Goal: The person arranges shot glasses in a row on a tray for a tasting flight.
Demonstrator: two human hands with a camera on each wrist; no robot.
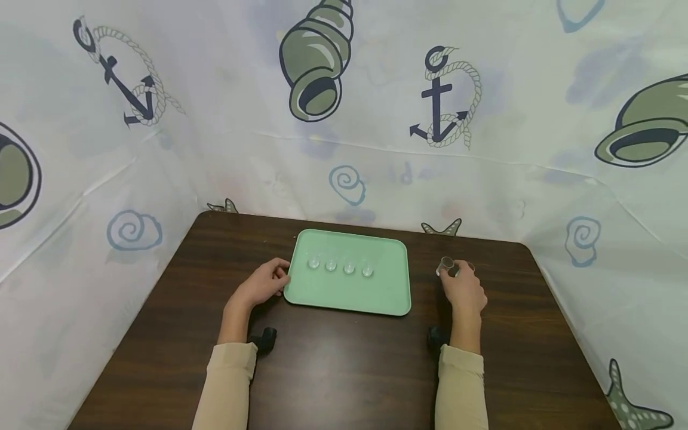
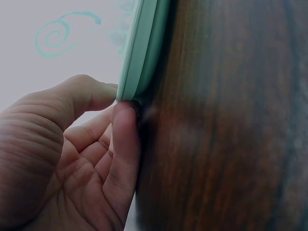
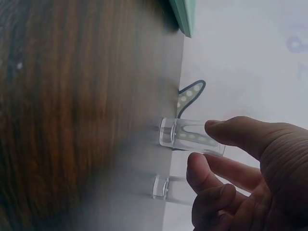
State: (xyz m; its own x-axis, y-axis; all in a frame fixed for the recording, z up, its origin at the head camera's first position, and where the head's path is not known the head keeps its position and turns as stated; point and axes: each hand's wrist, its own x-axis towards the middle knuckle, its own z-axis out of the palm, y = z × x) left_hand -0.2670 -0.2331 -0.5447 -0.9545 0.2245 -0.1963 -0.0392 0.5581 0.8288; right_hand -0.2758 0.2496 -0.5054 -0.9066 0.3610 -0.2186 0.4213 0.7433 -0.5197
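A mint-green tray (image 1: 344, 295) lies on the table with several small clear shot glasses (image 1: 349, 268) standing in a row on it. At the tray's left edge, my left hand (image 1: 264, 282) pinches the rim; the left wrist view shows the thumb (image 2: 91, 94) on the rim's upper side and a fingertip below. To the right of the tray, my right hand (image 1: 463, 289) holds a clear shot glass (image 3: 190, 136) between thumb and fingers. Another shot glass (image 3: 161, 187) stands beside it, partly hidden behind the fingers.
The dark wood-grain table (image 1: 344, 370) runs up to a white curtain (image 1: 242, 119) printed with anchors, shells and starfish at the back and sides. Black wrist mounts (image 1: 264, 340) sit at both wrists, near beige sleeves (image 1: 228, 382).
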